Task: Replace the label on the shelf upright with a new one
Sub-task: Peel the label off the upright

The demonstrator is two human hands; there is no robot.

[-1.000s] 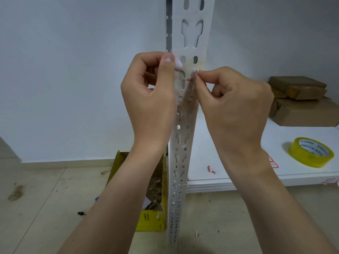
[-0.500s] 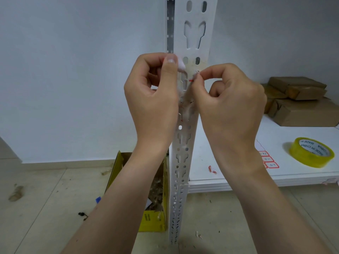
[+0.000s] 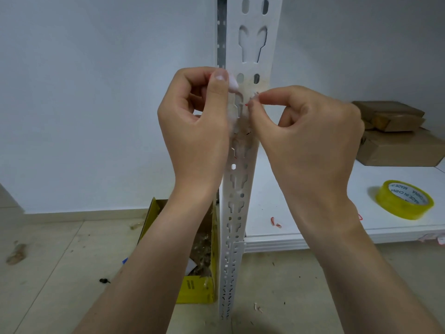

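Observation:
A white slotted shelf upright stands in the middle of the view. Torn white and red remains of the old label cling to it between my hands. My left hand pinches a peeled white scrap between thumb and curled fingers at the upright's left edge. My right hand pinches a small strip of the label with red marks at the upright's face, thumb and forefinger tips together. Yellowish glue residue shows just above the hands.
A white shelf board extends right, carrying a yellow tape roll, brown cardboard parcels and a red-edged scrap. A yellow box of scraps sits on the littered tile floor left of the upright.
My right hand's pinch has shifted slightly along the label remains, with the fingers curling tighter. My left hand stays almost still on its scrap.

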